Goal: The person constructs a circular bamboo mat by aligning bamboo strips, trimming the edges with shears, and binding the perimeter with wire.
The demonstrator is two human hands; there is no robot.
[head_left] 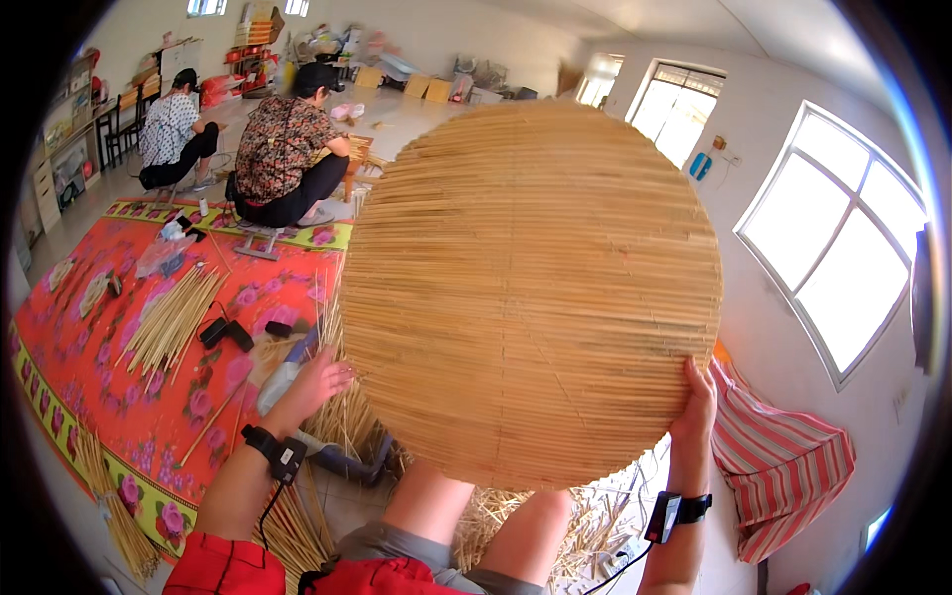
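Observation:
A large, round mat of straight straw-like stalks stands upright before me, filling the middle of the view, its trimmed rim slightly ragged. My right hand grips it at the lower right edge. At the lower left edge my left hand has its fingers apart, their tips at or just beside the rim; I cannot tell whether they touch it. Both wrists wear black strapped devices with cables. Under the mat, cut straw scraps lie on the floor between and beside my bare knees.
Two people squat at work at the upper left. A red floral sheet holds stalk bundles, black devices and plastic bags. Striped cloth hangs at the right, below a window. Shelves and piled goods line the walls.

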